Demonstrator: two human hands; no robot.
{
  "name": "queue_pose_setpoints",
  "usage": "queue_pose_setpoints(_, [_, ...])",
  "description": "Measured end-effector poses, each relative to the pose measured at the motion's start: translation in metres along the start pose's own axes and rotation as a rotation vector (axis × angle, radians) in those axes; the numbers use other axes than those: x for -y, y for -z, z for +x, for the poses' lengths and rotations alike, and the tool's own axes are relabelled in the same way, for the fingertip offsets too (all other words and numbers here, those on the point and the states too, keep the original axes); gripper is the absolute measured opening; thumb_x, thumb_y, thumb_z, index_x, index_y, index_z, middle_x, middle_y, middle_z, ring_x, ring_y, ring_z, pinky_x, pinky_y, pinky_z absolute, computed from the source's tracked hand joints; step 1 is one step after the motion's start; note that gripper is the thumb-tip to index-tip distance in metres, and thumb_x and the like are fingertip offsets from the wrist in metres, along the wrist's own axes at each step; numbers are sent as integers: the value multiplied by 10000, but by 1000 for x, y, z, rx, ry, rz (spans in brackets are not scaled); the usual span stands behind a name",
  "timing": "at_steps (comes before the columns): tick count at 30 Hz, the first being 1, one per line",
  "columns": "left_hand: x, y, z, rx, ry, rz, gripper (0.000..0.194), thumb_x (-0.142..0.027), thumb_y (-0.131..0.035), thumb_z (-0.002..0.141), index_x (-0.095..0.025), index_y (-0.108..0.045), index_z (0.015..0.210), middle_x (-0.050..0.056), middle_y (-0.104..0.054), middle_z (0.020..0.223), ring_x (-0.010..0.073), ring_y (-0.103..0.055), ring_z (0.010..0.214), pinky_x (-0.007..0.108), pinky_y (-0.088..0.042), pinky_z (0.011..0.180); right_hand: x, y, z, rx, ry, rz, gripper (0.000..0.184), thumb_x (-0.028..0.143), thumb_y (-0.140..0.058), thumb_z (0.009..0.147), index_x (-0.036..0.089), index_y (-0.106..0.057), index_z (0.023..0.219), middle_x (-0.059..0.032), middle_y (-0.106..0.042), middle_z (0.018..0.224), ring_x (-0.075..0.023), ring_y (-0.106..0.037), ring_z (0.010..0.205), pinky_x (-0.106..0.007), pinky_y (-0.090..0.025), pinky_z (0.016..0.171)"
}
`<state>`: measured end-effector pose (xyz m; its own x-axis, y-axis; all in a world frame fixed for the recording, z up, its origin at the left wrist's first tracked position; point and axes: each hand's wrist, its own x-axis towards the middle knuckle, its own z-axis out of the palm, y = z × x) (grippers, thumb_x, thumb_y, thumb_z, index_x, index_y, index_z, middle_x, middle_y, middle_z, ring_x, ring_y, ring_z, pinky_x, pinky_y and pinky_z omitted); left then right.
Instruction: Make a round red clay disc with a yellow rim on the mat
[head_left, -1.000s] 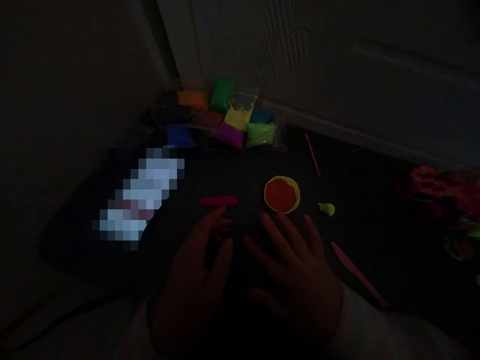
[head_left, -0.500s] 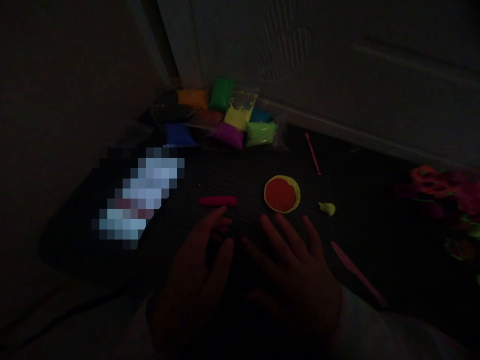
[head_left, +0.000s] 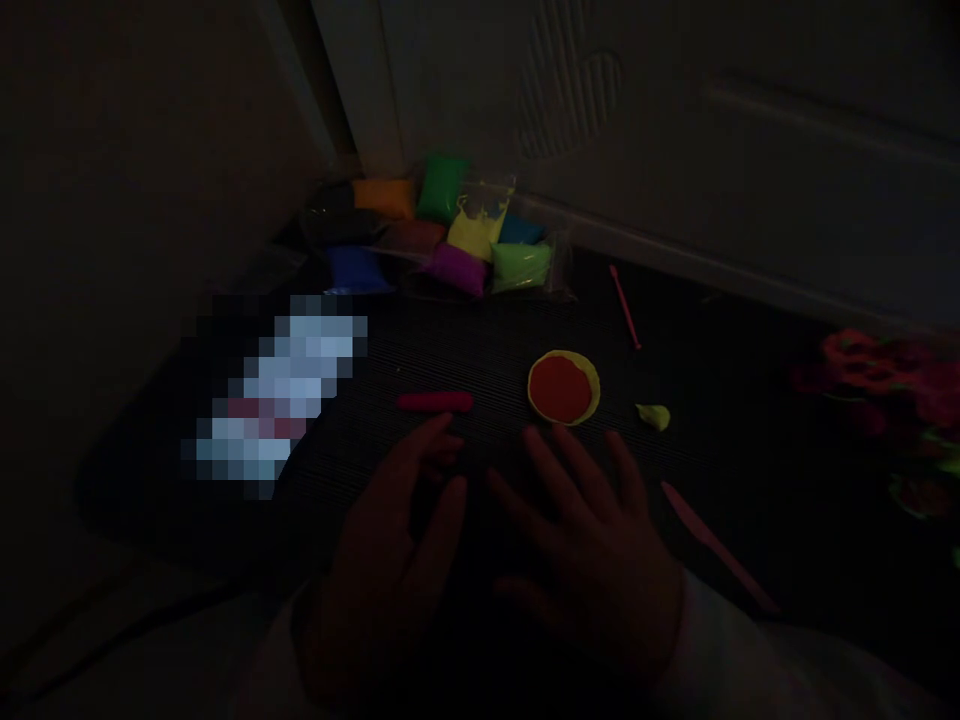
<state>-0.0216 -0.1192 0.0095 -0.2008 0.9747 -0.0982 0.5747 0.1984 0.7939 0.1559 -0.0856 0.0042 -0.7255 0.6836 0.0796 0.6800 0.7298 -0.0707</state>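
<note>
Where the frame darkens at the left, the counter [head_left: 465, 330] ends in a slanting edge beyond a bright pixelated patch [head_left: 289, 385]. Coloured packets [head_left: 474, 235] crowd the upper centre, against the upright panel [head_left: 675, 150] that bounds the counter's back edge. At lower centre-left the left hand [head_left: 386, 545] has its thumb apart from its bent fingers; I cannot tell whether a fingertip touches the magenta roll [head_left: 434, 402] just above. The roll lies near the centre of the frame, its long axis almost level, its ends pointing left and right, with a strip of counter on either side. Farther right, the yellow-walled round piece [head_left: 560, 389] opens upward, its red-orange face nearly circular. Just below it, the right hand [head_left: 600, 550] is palm down with fingers spread. A thin pink stick [head_left: 626, 308] leans up-left, a yellow scrap [head_left: 655, 416] lies beneath it, and a pink knife-shaped tool [head_left: 712, 545] slants with its tip towards the upper left. Flowers [head_left: 862, 357] hem in the right edge.
</note>
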Motion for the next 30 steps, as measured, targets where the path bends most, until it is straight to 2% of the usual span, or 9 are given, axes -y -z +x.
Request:
queue_pose_setpoints(2, [0, 0, 1, -2, 0, 7, 355, -287, -424, 826, -292, -379, 1178, 3, -538, 1101, 148, -535, 945, 291, -457, 790, 1, 0, 0, 15, 49, 1, 586, 588, -364, 758, 287, -362, 1261, -64, -280, 1381, -267, -210, 1252, -528, -70, 987])
queue_pose_setpoints(6, [-1, 0, 2, -8, -12, 5, 355, -279, -419, 822, -258, -400, 1176, 22, -541, 1105, 161, -537, 950, 300, -455, 799, 2, 0, 0, -14, -67, -6, 596, 612, -383, 734, 293, -396, 1238, -73, -275, 1383, -288, -199, 1254, -546, -63, 979])
queue_pose_setpoints(10, [-1, 0, 3, -11, -2, 7, 354, -283, -428, 817, -258, -404, 1169, 23, -548, 1090, 160, -546, 927, 297, -464, 779, 3, 0, 0, 16, 35, -4, 587, 577, -380, 756, 271, -373, 1257, -67, -278, 1382, -270, -210, 1251, -521, -56, 991])
queue_pose_setpoints(13, [-1, -1, 3, -10, -3, 9, 347, -283, -428, 819, -261, -400, 1165, 21, -549, 1082, 157, -546, 922, 302, -463, 784, 3, 0, 1, -9, -65, -4, 608, 606, -393, 732, 273, -396, 1241, -80, -278, 1381, -291, -206, 1250, -540, -65, 980])
queue_pose_setpoints(17, [-2, 0, 2, -1, -15, 13, 330, -278, -416, 828, -287, -391, 1158, 5, -546, 1072, 140, -543, 916, 285, -461, 782, 3, 0, 1, 4, 52, 2, 595, 580, -369, 759, 256, -375, 1258, -69, -292, 1376, -268, -216, 1247, -514, -54, 994])
queue_pose_setpoints(21, [-3, 0, 2, 8, -9, 17, 325, -277, -411, 833, -300, -387, 1156, 1, -539, 1075, 136, -540, 919, 281, -459, 785, 3, 0, 1, 2, -74, 8, 616, 622, -358, 739, 278, -385, 1249, -78, -258, 1389, -287, -186, 1259, -546, -64, 977])
queue_pose_setpoints(25, [-2, -1, 2, 5, -6, 21, 333, -274, -411, 833, -297, -379, 1164, 5, -539, 1078, 139, -541, 918, 285, -460, 786, 3, 0, 1, 38, 33, 21, 611, 593, -355, 757, 271, -342, 1275, -70, -251, 1393, -266, -188, 1261, -529, -67, 985])
queue_pose_setpoints(28, [-2, 0, 1, 11, -13, 31, 331, -271, -415, 831, -291, -386, 1160, 6, -536, 1089, 138, -539, 926, 289, -455, 804, 2, 0, 2, 19, -70, 8, 603, 596, -389, 740, 282, -374, 1255, -87, -245, 1393, -293, -184, 1260, -554, -77, 970])
queue_pose_setpoints(30, [-2, 0, 0, 10, -16, 36, 333, -271, -415, 831, -288, -387, 1162, 7, -533, 1099, 138, -537, 934, 288, -454, 810, 2, 0, 2, 15, -44, 8, 616, 594, -387, 741, 260, -371, 1260, -94, -252, 1390, -295, -191, 1256, -551, -71, 974])
